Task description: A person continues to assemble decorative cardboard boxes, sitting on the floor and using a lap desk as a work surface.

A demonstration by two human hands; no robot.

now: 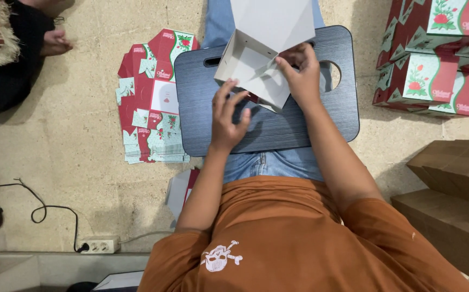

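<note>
Head view: flat box blanks (150, 105) stacked on the floor at 9 o'clock of the lap board (277, 130), folded red-green boxes (434, 65) piled at 2 o'clock, brown cartons (456, 189) at 4 o'clock, power strip (100, 246) at 8 o'clock. Half-folded box (258, 65) sits open on the surface's far edge, grey inside, nothing in it. Right hand (302, 75) grip pinches an inner flap. Left hand (229, 116) fingers spread, tips touching the box's near wall.

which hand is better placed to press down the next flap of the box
Right, probably. The right hand already pinches a flap inside the half-folded box, while the left hand sits lower on the lap board, fingertips just touching the box edge.
</note>
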